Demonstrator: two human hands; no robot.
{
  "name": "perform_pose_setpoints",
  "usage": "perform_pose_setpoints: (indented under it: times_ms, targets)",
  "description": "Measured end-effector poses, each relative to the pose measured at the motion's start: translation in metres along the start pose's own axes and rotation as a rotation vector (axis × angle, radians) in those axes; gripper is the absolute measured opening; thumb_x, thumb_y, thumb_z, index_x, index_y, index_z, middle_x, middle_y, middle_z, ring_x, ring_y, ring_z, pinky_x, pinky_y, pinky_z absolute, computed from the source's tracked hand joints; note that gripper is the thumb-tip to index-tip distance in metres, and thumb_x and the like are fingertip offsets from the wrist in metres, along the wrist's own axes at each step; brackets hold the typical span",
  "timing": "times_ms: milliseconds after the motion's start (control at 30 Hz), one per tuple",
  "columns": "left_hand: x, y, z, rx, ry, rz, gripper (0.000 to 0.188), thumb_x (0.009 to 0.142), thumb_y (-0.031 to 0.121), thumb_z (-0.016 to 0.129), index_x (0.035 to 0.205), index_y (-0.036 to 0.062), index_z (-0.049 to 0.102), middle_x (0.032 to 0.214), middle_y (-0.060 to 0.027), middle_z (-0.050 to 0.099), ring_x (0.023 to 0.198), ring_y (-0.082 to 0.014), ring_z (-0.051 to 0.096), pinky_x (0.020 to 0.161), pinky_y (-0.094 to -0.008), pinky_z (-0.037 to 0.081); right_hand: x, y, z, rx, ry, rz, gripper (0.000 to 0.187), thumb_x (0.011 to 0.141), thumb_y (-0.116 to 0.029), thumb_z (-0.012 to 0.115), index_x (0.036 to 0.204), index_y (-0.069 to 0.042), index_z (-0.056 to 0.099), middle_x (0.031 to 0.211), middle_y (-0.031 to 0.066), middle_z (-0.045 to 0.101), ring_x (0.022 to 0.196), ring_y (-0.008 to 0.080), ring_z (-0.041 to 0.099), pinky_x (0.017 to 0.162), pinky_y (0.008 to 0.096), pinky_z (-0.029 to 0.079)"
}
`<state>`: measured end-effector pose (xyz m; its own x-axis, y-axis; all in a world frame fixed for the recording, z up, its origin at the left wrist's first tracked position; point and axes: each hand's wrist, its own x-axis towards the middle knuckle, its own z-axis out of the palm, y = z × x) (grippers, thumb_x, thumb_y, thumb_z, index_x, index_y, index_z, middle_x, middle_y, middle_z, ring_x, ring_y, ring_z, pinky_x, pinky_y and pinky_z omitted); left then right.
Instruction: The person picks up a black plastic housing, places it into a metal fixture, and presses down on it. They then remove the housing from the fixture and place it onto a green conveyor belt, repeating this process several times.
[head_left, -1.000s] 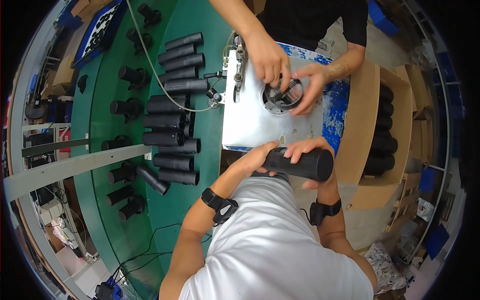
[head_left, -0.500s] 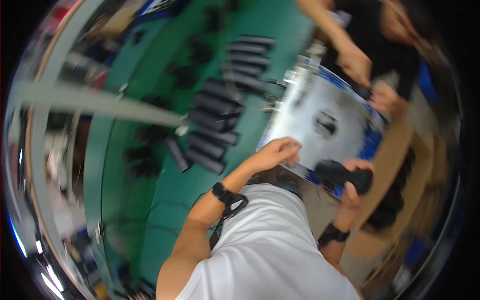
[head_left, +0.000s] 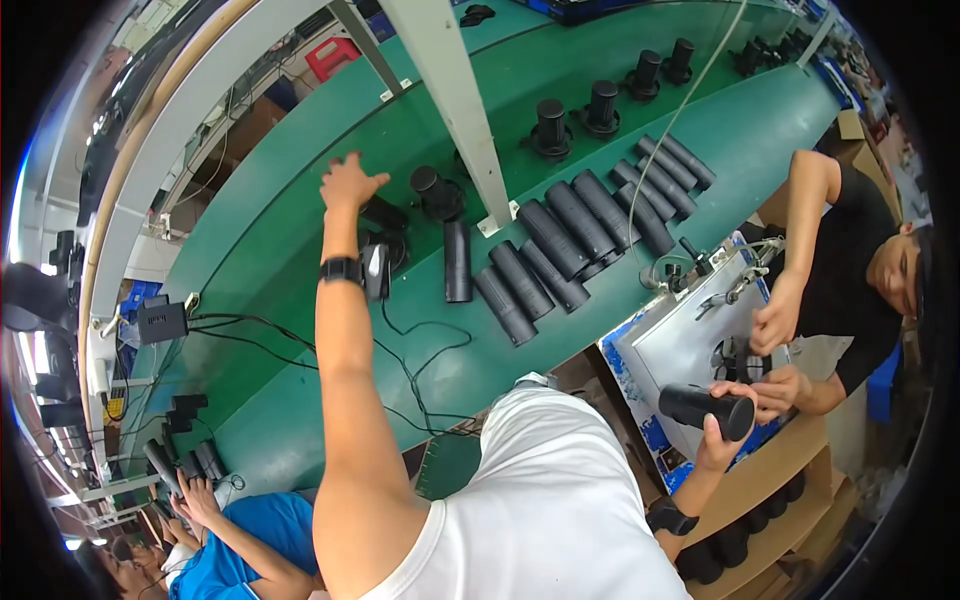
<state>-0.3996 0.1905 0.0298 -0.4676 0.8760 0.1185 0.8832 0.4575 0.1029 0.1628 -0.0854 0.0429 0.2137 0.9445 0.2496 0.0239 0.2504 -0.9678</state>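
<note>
My left hand (head_left: 350, 187) is stretched far out over the green conveyor belt (head_left: 300, 225), fingers spread and holding nothing. Just beside it stand black finned parts with flanged bases, one of them a finned part (head_left: 437, 194) to its right; another is partly hidden by my wrist. At the lower right, my right hand (head_left: 716, 452) grips a black cylinder (head_left: 690, 405), lying nearly level above a metal plate fixture (head_left: 655, 365). A co-worker's hand touches or nearly touches my right fingers; which one I cannot tell.
Several black cylinders (head_left: 553, 240) lie in rows on the green table, with more finned parts (head_left: 551, 130) along the belt. A grey post (head_left: 450, 90) rises between them. Black cables (head_left: 412, 375) cross the table. Another person in blue (head_left: 270, 535) sits at lower left; a cardboard box (head_left: 775, 480) stands lower right.
The view has turned. My left hand has gone from beside the metal plate out over the belt, its fingers now spread. My right hand still grips the black cylinder.
</note>
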Motion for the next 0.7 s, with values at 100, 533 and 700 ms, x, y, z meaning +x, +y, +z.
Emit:
perform_pose_setpoints:
  times_ms: [100,533,700]
  targets:
    - [0.016,-0.022,0.044,0.128,-0.272,-0.040,0.048,0.073,0.034,0.071,0.117,0.0173,0.061,0.131,-0.0159,0.053,0.121,-0.0386,0.051,0.096,-0.0468,0.046,0.001,0.002,0.012,-0.026,-0.076,0.022,0.052,0.072,-0.012,0.072,0.114,-0.002,0.044,0.098,0.0139,0.055,0.094,0.0241,0.054,0.093,0.0411,0.044]
    - [-0.142,0.037,-0.123,-0.155,-0.199,0.295,0.026,0.082,0.030,0.064,0.099,0.0127,0.070,0.094,-0.0143,0.069,0.091,-0.0319,0.066,0.079,-0.0411,0.051,-0.004,0.001,0.004,-0.107,0.058,0.098,0.049,0.071,-0.011,0.072,0.112,0.000,0.046,0.098,0.0134,0.057,0.094,0.0233,0.056,0.093,0.0388,0.044]
    - [-0.213,0.041,-0.008,-0.035,-0.423,0.271,0.031,0.071,0.036,0.073,0.092,0.0130,0.070,0.095,-0.0121,0.067,0.088,-0.0325,0.065,0.077,-0.0420,0.051,-0.002,-0.003,0.005,-0.137,0.032,0.119,0.047,0.071,-0.004,0.069,0.113,0.000,0.047,0.099,0.0131,0.058,0.097,0.0224,0.056,0.094,0.0380,0.044]
